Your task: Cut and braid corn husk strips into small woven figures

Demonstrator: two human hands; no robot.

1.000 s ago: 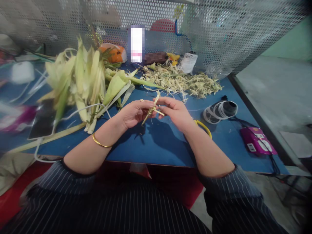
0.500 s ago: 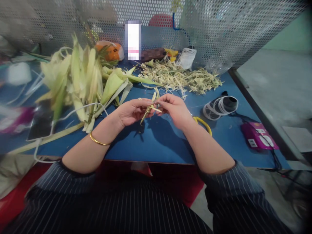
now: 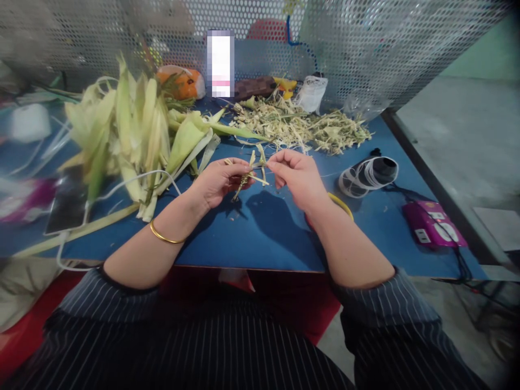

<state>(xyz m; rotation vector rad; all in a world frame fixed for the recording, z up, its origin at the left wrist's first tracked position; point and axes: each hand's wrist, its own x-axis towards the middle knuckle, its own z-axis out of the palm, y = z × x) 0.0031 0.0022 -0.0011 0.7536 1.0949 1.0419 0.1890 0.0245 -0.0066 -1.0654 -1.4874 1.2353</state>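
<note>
My left hand (image 3: 221, 184) is closed on a small woven piece of corn husk (image 3: 244, 181), with short pale strips sticking out at its upper end. The piece's thin lower tip points down toward the table. To the right of it, my right hand (image 3: 298, 176) pinches a thin pale strand between thumb and forefinger; whether it is thread or husk I cannot tell. A fine thread runs from near this hand toward a dark cone wound with white thread (image 3: 368, 177). Yellow-handled scissors (image 3: 340, 205) lie partly hidden beneath my right forearm.
Corn husks (image 3: 134, 124) are heaped at the left, beside a phone (image 3: 68, 200) on a white cable. Husk scraps (image 3: 300, 127) lie at the back, before a perforated metal screen (image 3: 345, 54). A purple packet (image 3: 433, 225) sits near the table's right edge.
My right hand has drawn a little to the right, away from the left, opening a gap between the fingertips. My left hand still holds the husk piece, almost in place.
</note>
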